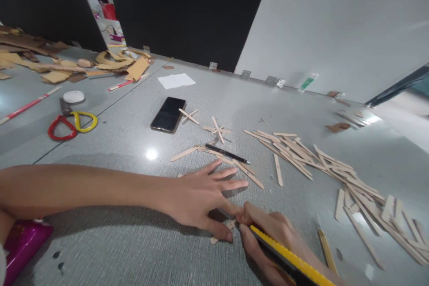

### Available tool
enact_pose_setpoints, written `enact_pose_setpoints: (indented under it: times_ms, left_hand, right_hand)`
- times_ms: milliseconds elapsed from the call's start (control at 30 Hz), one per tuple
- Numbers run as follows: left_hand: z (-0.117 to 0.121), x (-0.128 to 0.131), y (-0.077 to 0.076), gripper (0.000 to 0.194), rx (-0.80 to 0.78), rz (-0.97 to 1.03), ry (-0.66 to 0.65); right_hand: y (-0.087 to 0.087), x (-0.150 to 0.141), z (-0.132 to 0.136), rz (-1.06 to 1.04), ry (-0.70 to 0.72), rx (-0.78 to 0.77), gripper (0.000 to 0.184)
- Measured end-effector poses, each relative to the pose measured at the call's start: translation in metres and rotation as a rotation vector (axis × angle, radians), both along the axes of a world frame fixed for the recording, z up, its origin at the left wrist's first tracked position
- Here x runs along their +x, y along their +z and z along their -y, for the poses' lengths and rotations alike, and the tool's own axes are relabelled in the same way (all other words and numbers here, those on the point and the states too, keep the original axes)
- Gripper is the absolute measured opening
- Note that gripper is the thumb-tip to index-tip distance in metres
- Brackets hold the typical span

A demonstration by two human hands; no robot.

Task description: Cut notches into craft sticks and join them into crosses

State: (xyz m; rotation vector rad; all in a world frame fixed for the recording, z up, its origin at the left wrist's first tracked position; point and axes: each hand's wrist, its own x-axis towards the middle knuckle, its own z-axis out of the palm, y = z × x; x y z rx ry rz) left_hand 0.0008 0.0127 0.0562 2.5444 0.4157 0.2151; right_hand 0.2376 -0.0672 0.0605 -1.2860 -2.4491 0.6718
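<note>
My left hand (201, 192) lies flat on the grey table with its fingers spread. Its thumb and forefinger press on a short wooden craft stick (214, 240), whose middle is partly covered. Wrapped round a yellow and black utility knife (284, 252), my right hand (268, 232) meets the left forefinger at the stick. The knife's blade is hidden by the fingers. Just beyond the left fingertips lie a black pen (228, 153) and several loose sticks. Two small crossed-stick pieces, one a star (217, 130), the other an X (189, 116), lie farther back.
A large pile of craft sticks (301, 152) spreads along the right. A phone (168, 115), white paper (176, 81), and scissors (72, 125) lie toward the back and left. Cardboard scraps (67, 69) cover the far left. A purple packet (27, 246) sits near my left arm.
</note>
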Motion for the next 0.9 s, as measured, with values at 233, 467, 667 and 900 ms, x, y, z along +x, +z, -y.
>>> enact_pose_setpoints:
  times_ms: [233,467,667,900]
  left_hand:
    - [-0.004,-0.002,0.0,0.058,0.0,-0.002,-0.002]
    - [-0.002,0.0,-0.004,0.065,-0.017,0.014,0.017]
    - [0.0,0.001,-0.002,0.064,-0.027,-0.006,0.038]
    - [-0.001,0.002,-0.005,0.061,-0.015,0.014,0.04]
  right_hand:
    - [-0.007,-0.002,0.005,-0.08,-0.111,0.008,0.025]
    - [-0.013,-0.007,0.005,-0.142,-0.196,-0.092,0.028]
    - [-0.01,-0.008,0.004,-0.104,-0.219,-0.051,0.026]
    - [-0.011,-0.009,0.005,-0.076,-0.207,-0.002,0.024]
